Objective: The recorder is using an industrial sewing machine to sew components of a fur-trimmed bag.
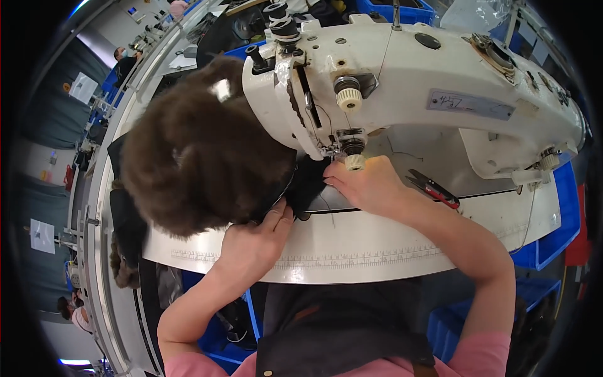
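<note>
A white industrial sewing machine (396, 81) stands over a white bed with a ruler scale. A large piece of brown fur (188, 151) lies left of the needle, joined to black fabric (306, 188) with a metal zipper (282, 190) along its edge. My left hand (254, 245) grips that fabric at the zipper's lower end, fingers close together. Just right of the presser foot (333, 151), my right hand (364, 185) pinches the fabric's edge, its fingertips partly hidden. Black-and-red thread snips (433, 188) lie beside that hand on the metal plate.
Blue bins (556, 232) sit at the right and below the table (339, 264). More dark fabric and fur (122, 257) hang over the left edge. Beyond a metal rail (94, 220), other people (125, 66) are at other workstations.
</note>
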The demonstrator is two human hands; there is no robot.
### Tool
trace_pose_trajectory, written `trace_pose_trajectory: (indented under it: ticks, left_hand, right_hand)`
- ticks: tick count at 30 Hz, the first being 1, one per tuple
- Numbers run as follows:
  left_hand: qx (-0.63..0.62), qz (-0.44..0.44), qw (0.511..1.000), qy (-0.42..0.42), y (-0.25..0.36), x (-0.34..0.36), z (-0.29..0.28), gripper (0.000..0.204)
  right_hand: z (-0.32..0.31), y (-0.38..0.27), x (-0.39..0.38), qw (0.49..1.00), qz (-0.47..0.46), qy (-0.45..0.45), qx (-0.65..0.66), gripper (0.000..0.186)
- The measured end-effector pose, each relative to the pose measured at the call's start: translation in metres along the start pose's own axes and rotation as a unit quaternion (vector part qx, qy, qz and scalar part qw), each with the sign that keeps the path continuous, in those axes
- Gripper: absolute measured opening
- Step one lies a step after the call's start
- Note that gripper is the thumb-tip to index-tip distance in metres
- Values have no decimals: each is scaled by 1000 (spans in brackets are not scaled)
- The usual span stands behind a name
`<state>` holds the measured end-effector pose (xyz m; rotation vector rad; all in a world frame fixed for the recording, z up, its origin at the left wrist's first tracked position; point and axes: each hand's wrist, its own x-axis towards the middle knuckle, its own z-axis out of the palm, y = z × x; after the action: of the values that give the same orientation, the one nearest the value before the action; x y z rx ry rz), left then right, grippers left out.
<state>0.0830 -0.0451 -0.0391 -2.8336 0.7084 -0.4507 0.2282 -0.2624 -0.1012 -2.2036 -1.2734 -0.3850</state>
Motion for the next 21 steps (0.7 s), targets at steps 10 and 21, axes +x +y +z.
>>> trace_pose_trajectory:
  ticks: [10,21]
  left_hand:
    - [-28,11,1000,-1,-8,1,1,26]
    - [-29,17,999,-13,-1,20,-14,17]
  right_hand:
    - [14,-24,3,981,-145,10,-132,25]
    - [20,-32,16,991,-77,-103,-41,17]
